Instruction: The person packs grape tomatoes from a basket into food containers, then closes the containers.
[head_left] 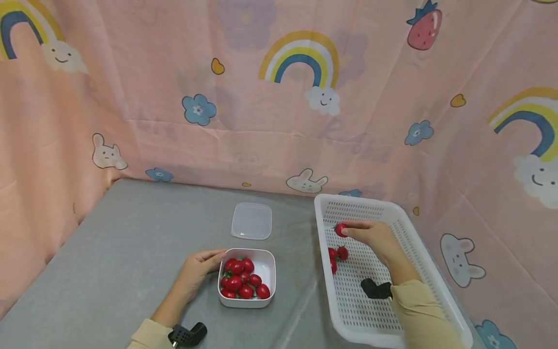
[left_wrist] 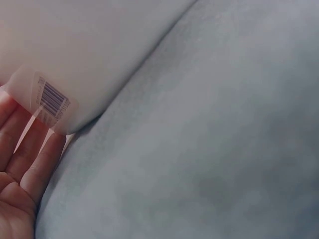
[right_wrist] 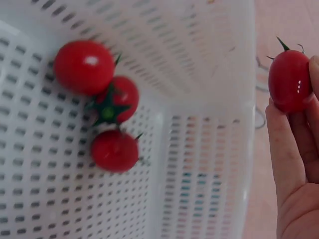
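My right hand (head_left: pixel 383 245) pinches a red cherry tomato (right_wrist: pixel 290 82) between thumb and fingers, over the far part of a white perforated basket (head_left: pixel 329 295). The tomato keeps its green stem. Three more cherry tomatoes (right_wrist: pixel 83 67) lie in the basket, by its left wall in the head view. My left hand (head_left: pixel 198 271) is at the left side of a small white box (head_left: pixel 248 304), its fairly straight fingers (left_wrist: pixel 35 154) against the wall near a barcode label (left_wrist: pixel 52 99). Several cherry tomatoes (head_left: pixel 234 283) sit inside the box, mostly toward its left and front.
A translucent square lid (head_left: pixel 251 221) lies flat on the grey table (head_left: pixel 131 252) behind the box. The basket stands to the right of the box. A pink patterned curtain (head_left: pixel 244 145) hangs behind the table and along its sides.
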`<state>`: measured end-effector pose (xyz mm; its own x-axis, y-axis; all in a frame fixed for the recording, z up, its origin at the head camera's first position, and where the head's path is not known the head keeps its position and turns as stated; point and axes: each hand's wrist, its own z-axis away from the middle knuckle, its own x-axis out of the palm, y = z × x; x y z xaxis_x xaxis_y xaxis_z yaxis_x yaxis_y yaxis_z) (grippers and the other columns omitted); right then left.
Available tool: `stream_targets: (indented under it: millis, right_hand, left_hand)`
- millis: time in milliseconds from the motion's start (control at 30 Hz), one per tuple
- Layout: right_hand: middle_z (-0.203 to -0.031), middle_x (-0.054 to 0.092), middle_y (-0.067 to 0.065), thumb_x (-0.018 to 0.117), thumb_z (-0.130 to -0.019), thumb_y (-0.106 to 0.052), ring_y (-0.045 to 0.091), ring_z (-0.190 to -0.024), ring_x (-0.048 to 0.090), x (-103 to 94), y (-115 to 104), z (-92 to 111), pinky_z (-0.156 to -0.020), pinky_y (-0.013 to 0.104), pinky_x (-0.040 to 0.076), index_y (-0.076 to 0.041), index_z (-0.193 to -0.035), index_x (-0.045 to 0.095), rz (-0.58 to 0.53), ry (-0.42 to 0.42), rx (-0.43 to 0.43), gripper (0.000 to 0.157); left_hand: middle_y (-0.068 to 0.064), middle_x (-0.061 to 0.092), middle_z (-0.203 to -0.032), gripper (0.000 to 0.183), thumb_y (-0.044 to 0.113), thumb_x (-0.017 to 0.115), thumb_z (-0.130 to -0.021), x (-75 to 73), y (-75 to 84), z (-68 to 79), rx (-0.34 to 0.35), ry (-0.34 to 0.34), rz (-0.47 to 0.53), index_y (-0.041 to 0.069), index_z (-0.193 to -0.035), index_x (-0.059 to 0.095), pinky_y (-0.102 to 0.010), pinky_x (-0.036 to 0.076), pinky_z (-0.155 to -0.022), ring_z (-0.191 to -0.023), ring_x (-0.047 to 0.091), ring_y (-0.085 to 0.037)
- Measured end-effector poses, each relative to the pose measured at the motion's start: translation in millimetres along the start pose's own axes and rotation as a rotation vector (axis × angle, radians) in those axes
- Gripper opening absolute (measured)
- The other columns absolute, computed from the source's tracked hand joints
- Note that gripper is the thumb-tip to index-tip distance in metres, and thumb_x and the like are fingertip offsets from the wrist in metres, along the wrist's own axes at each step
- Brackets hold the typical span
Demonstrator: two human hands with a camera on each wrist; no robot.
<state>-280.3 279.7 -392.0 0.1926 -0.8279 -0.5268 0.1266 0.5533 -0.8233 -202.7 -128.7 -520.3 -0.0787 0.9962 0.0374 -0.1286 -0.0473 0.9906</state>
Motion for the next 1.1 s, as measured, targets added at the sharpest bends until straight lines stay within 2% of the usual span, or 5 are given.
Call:
stream_targets:
  millis: [233,367,500,633,1100]
  right_hand:
    - [-0.116,0.074,0.002,0.074,-0.089,-0.038,0.028,-0.124,0.058,10.1,-26,5,-0.112,0.052,0.041,-0.004,-0.127,0.067,-0.054,0.002,-0.071,0.052]
    - [-0.111,0.075,-0.004,0.074,-0.089,-0.035,0.014,-0.112,0.062,16.6,-38,7,-0.11,0.049,0.043,-0.004,-0.127,0.067,-0.087,-0.016,-0.094,0.05]
    - [-0.104,0.075,-0.011,0.075,-0.089,-0.029,0.002,-0.102,0.063,24.9,-49,6,-0.103,0.034,0.049,-0.002,-0.128,0.066,-0.139,-0.028,-0.119,0.048]
    - [-0.096,0.074,-0.015,0.076,-0.088,-0.022,0.002,-0.102,0.063,34.7,-59,5,-0.093,0.023,0.05,0.0,-0.124,0.068,-0.193,-0.033,-0.142,0.043]
    - [-0.098,0.078,-0.002,0.082,-0.082,-0.027,0.015,-0.108,0.061,71.1,-84,7,-0.104,0.04,0.043,-0.007,-0.114,0.075,-0.177,-0.035,-0.172,0.038]
  left_hand:
    - [-0.002,0.077,-0.104,0.033,0.016,0.069,-0.092,0.2,-1.0,-0.2,0.01,-0.003,-0.015,-0.008,-0.115,0.07,-0.021,0.055,-0.081,-0.088,0.07,-0.002]
    - [0.0,0.077,-0.103,0.033,0.017,0.07,-0.092,0.2,-1.0,-0.4,0.005,-0.006,-0.01,-0.007,-0.115,0.07,-0.021,0.055,-0.081,-0.088,0.071,-0.002]
    - [-0.001,0.077,-0.103,0.035,0.015,0.068,-0.093,-0.5,-0.9,0.4,0.025,-0.026,-0.01,-0.01,-0.117,0.068,-0.02,0.055,-0.081,-0.088,0.07,-0.001]
    - [0.0,0.077,-0.102,0.034,0.015,0.068,-0.093,-0.7,0.2,1.6,0.022,-0.027,-0.001,-0.01,-0.117,0.068,-0.021,0.055,-0.081,-0.087,0.071,-0.003]
    - [-0.009,0.076,-0.107,0.034,0.015,0.068,-0.094,-1.8,2.5,2.4,0.018,-0.026,-0.007,-0.009,-0.117,0.068,-0.021,0.055,-0.081,-0.087,0.07,-0.003]
